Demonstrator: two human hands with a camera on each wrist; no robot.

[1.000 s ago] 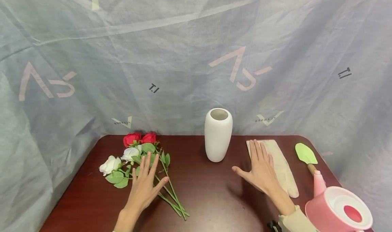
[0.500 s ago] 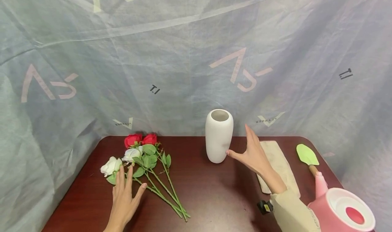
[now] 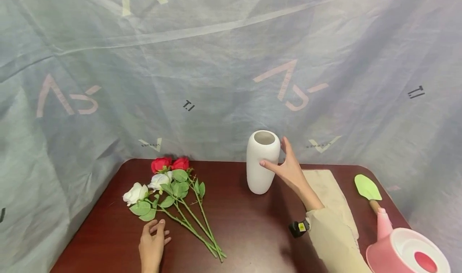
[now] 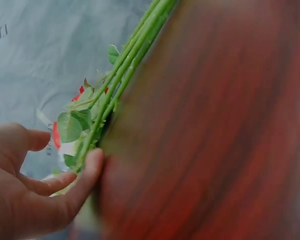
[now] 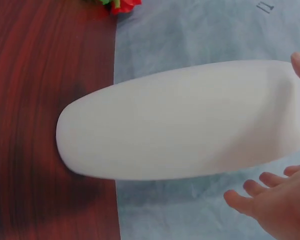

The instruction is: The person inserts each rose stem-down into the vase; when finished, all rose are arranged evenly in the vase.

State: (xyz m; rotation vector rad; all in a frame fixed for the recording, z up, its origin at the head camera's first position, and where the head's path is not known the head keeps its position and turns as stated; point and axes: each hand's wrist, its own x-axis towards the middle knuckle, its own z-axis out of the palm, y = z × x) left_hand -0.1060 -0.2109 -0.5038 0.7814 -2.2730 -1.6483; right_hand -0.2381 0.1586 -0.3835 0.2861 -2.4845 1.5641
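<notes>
A white vase [image 3: 259, 166] stands upright on the table, its mouth facing up. My right hand [image 3: 290, 168] is at its upper right side, thumb before the front face and fingers beyond the right side. In the right wrist view, a gap shows between the fingers [image 5: 240, 201] and the vase [image 5: 180, 125]; whether the thumb touches cannot be told. My left hand [image 3: 152, 241], loosely bent and holding nothing, hovers by the lower left of the roses. These are white roses [image 3: 135, 193] and red roses [image 3: 161, 164] with long green stems [image 3: 196, 235].
A beige cloth [image 3: 330, 197] lies right of the vase, partly behind my right sleeve. Farther right are a small shovel [image 3: 367, 188] with a green blade and a pink watering can [image 3: 400, 249]. A grey curtain [image 3: 216, 72] hangs behind the table [image 3: 108, 225].
My right hand has moved left from over the cloth to the vase's side. My left hand has drawn back from the roses toward the near edge, its fingers bending.
</notes>
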